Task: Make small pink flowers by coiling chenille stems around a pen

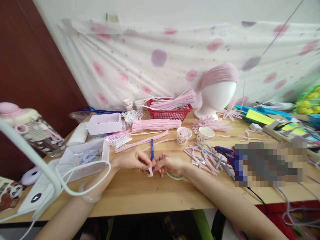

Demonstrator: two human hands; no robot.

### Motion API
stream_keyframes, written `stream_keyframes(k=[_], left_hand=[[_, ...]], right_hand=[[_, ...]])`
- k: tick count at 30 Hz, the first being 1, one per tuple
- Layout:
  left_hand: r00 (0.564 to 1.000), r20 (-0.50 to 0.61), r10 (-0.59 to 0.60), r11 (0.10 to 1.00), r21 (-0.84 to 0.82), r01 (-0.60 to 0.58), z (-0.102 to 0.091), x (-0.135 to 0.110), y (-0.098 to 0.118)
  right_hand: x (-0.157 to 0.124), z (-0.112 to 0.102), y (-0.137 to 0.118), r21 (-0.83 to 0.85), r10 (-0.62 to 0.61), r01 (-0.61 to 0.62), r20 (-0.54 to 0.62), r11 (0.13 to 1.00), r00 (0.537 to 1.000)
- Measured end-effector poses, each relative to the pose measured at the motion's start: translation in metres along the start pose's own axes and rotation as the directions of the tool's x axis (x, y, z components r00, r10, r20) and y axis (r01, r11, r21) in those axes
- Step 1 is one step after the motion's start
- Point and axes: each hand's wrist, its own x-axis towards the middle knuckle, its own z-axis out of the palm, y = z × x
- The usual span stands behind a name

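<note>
In the middle of the table, my left hand (135,158) and my right hand (170,164) meet with fingers pinched. Between their fingertips is a small pale pink piece (150,171), seemingly a bent bit of pipe cleaner; the fingers hide part of it. Just behind the hands lies a blue pen (152,149). Pink and grey cut pipe cleaners (203,158) are scattered to the right of my right hand. Beyond them stand a paper cup with pink pieces inside (184,136) and another paper cup (205,135).
A white lamp arm (32,155) and its looped cable cross the left side, near a white tray (83,160) and a water bottle (37,133). A red basket (170,111), pink pipe-cleaner bundle (156,124) and foam head (216,96) stand behind. A blue glue gun (226,152) lies right.
</note>
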Motion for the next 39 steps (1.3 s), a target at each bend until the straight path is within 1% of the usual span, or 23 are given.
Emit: stream_keyframes(k=[2, 3, 6, 8, 9, 10, 12, 13, 15, 17, 19, 21, 22, 24, 26, 28, 29, 31, 33, 35, 36, 38, 39], left_hand=[[0.998, 0.028, 0.050, 0.994, 0.098, -0.053, 0.003, -0.003, 0.005], [0.997, 0.028, 0.073, 0.990, 0.123, -0.076, 0.003, -0.003, 0.006], [0.986, -0.035, 0.163, 0.973, 0.170, -0.155, -0.001, -0.005, 0.004], [0.947, -0.149, 0.283, 0.943, 0.225, -0.246, -0.003, -0.005, 0.003], [0.908, -0.227, 0.352, 0.920, 0.265, -0.290, -0.003, -0.005, 0.004], [0.859, -0.304, 0.412, 0.894, 0.314, -0.318, -0.001, -0.006, 0.005], [0.766, -0.394, 0.508, 0.838, 0.431, -0.334, 0.004, -0.006, 0.009], [0.732, -0.400, 0.552, 0.803, 0.491, -0.337, 0.007, -0.006, 0.011], [0.682, -0.359, 0.637, 0.720, 0.593, -0.360, 0.013, -0.006, 0.012], [0.634, -0.290, 0.717, 0.622, 0.676, -0.395, 0.018, -0.006, 0.010], [0.573, -0.212, 0.791, 0.504, 0.758, -0.415, 0.020, -0.007, 0.006], [0.526, -0.143, 0.838, 0.385, 0.838, -0.386, 0.022, -0.008, 0.001], [0.511, -0.116, 0.851, 0.334, 0.872, -0.358, 0.022, -0.009, -0.001], [0.494, -0.090, 0.865, 0.268, 0.914, -0.303, 0.022, -0.010, -0.004], [0.483, -0.090, 0.871, 0.249, 0.928, -0.276, 0.022, -0.011, -0.006], [0.490, -0.095, 0.866, 0.255, 0.928, -0.271, 0.021, -0.010, -0.009], [0.496, -0.097, 0.863, 0.259, 0.928, -0.269, 0.021, -0.010, -0.010], [0.503, -0.093, 0.859, 0.260, 0.926, -0.273, 0.020, -0.010, -0.012], [0.496, -0.084, 0.864, 0.252, 0.925, -0.284, 0.020, -0.010, -0.012], [0.486, -0.082, 0.870, 0.247, 0.925, -0.288, 0.020, -0.010, -0.012], [0.482, -0.084, 0.872, 0.246, 0.927, -0.283, 0.021, -0.010, -0.012], [0.484, -0.093, 0.870, 0.248, 0.931, -0.266, 0.023, -0.010, -0.011], [0.487, -0.093, 0.868, 0.245, 0.935, -0.258, 0.024, -0.010, -0.011]], right_hand=[[-0.002, -0.001, -0.004, -0.006, 0.101, -0.101, 0.049, 0.995, 0.994], [-0.005, -0.003, -0.008, -0.043, 0.105, -0.103, 0.061, 0.994, 0.993], [-0.021, -0.012, -0.028, -0.259, 0.020, 0.006, 0.098, 0.966, 0.995], [-0.037, -0.018, -0.040, -0.465, -0.003, 0.040, 0.079, 0.884, 0.997], [-0.046, -0.020, -0.044, -0.590, -0.031, 0.048, 0.038, 0.806, 0.999], [-0.056, -0.020, -0.045, -0.729, -0.083, 0.027, -0.041, 0.683, 0.996], [-0.073, -0.016, -0.041, -0.922, -0.201, -0.092, -0.178, 0.375, 0.963], [-0.079, -0.012, -0.035, -0.964, -0.276, -0.111, -0.178, 0.242, 0.944], [-0.086, -0.005, -0.022, -0.993, -0.383, -0.109, -0.122, 0.054, 0.916], [-0.085, -0.002, -0.010, -0.984, -0.437, -0.157, -0.105, -0.085, 0.893], [-0.078, -0.002, -0.004, -0.964, -0.442, -0.179, -0.076, -0.196, 0.894], [-0.073, -0.005, -0.004, -0.955, -0.405, -0.147, -0.031, -0.258, 0.914], [-0.073, -0.006, -0.007, -0.957, -0.376, -0.127, -0.021, -0.262, 0.927], [-0.081, -0.009, -0.015, -0.970, -0.300, -0.117, -0.050, -0.212, 0.953], [-0.099, -0.011, -0.025, -0.986, -0.204, -0.128, -0.104, -0.106, 0.973], [-0.122, -0.017, -0.033, -0.989, -0.150, -0.150, -0.150, 0.010, 0.977], [-0.134, -0.021, -0.035, -0.983, -0.124, -0.162, -0.173, 0.089, 0.977], [-0.153, -0.030, -0.035, -0.942, -0.076, -0.160, -0.190, 0.296, 0.979], [-0.163, -0.038, -0.027, -0.839, -0.072, -0.131, -0.198, 0.528, 0.978], [-0.164, -0.041, -0.016, -0.618, -0.115, -0.022, -0.182, 0.786, 0.977], [-0.161, -0.040, -0.009, -0.497, -0.112, 0.022, -0.151, 0.867, 0.982], [-0.152, -0.033, 0.004, -0.346, -0.111, 0.057, -0.138, 0.937, 0.984], [-0.147, -0.028, 0.010, -0.344, -0.140, 0.090, -0.122, 0.935, 0.983]])
